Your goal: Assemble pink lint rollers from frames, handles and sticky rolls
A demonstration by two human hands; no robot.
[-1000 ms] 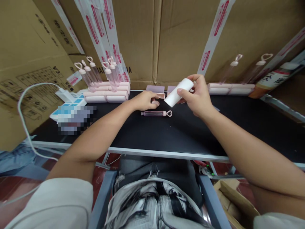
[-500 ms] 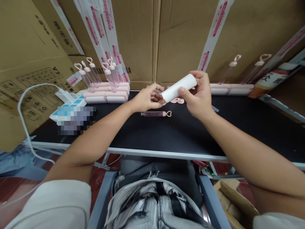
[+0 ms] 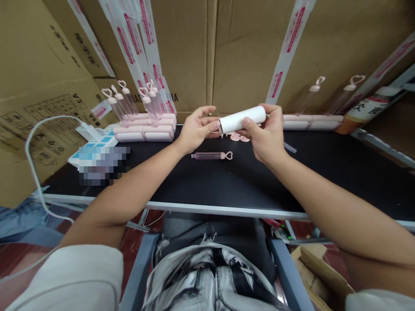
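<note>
A smooth white roll (image 3: 243,119) is held up above the black table, tilted slightly with its right end higher. My right hand (image 3: 266,129) grips its right part, thumb across the front and fingers behind. At the roll's left end is my left hand (image 3: 199,127); its thumb and some fingers close on the rim, while the index finger stays raised. Below them on the table lies a pink translucent tube with a heart-shaped loop (image 3: 210,156). Small pink pieces (image 3: 238,137) sit behind the roll, partly hidden by it and my right hand.
Wrapped pink-and-white rolls (image 3: 144,134) are stacked at left, with several heart-topped tubes (image 3: 118,103) standing there. More wrapped rolls (image 3: 311,122) lie at right beside a bottle (image 3: 369,108). A white power strip (image 3: 105,140) with cable is at left. Cardboard (image 3: 246,52) stands behind the table.
The white roll has tilted closer to level, its left end rising slightly. My left hand has moved up a little, with its thumb now at the roll's end.
</note>
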